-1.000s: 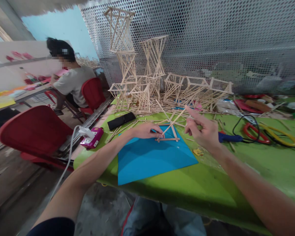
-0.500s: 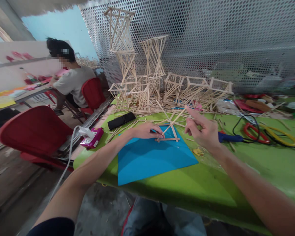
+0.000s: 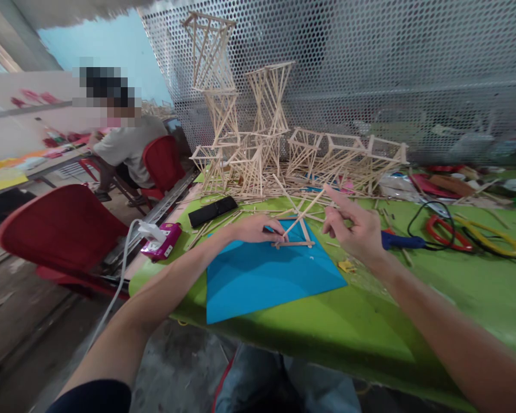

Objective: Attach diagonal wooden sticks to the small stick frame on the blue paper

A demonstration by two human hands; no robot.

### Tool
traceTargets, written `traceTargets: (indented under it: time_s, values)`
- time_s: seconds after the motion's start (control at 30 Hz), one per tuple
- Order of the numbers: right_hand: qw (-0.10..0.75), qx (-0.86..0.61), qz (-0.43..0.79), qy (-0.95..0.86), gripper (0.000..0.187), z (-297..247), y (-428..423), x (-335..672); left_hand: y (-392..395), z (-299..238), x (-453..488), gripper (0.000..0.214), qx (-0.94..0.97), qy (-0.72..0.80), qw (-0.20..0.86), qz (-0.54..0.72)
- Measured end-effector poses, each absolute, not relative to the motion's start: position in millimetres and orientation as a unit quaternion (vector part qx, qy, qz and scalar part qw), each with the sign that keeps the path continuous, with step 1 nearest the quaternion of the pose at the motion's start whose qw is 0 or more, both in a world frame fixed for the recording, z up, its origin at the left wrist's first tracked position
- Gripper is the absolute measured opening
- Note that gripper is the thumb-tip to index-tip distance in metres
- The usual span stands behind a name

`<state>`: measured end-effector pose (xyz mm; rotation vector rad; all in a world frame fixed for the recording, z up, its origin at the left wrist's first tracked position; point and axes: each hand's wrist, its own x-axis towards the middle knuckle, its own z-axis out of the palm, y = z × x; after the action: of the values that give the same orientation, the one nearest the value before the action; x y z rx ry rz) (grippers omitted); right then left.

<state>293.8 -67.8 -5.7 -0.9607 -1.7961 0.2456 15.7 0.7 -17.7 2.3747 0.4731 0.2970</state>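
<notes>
Two hands at work over blue paper sheet, laid flat on green worktop close to its near edge. Left hand: palm down, fingers closed together and pressed onto left end of stick frame, pinning it to the sheet. Stick frame: small triangle of thin wooden sticks, flat on the far corner of the sheet, with one long stick rising at a slant from its base toward the right hand. Right hand: raised clear of the worktop, just right of the frame; index finger extended up and to the left, thumb and remaining fingers loosely curled, top end of the slanted stick meeting the fingertips. Actual pinch on the stick: cannot tell.

Toward the far edge: stick towers and loose sticks in a pile against perforated metal screen. Right of the right hand: blue-handled tool, red and yellow cables. Near the left edge: black case, pink power strip. Beyond the left edge: red chair, seated person at another table.
</notes>
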Motion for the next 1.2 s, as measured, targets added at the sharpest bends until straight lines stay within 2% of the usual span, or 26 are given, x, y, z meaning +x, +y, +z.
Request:
traceTargets:
  time_s: [0.77,1.2]
  values:
    - [0.490,-0.418,0.086,-0.761,0.050,-0.2,-71.4,292.7,-0.7,-17.8,15.2,0.031,0.902,0.179,0.375,0.118]
    - [0.472,-0.438,0.089,-0.759,0.059,3.0,-71.1,296.5,-2.7,-14.9,15.4,0.029,0.897,0.212,0.371,0.110]
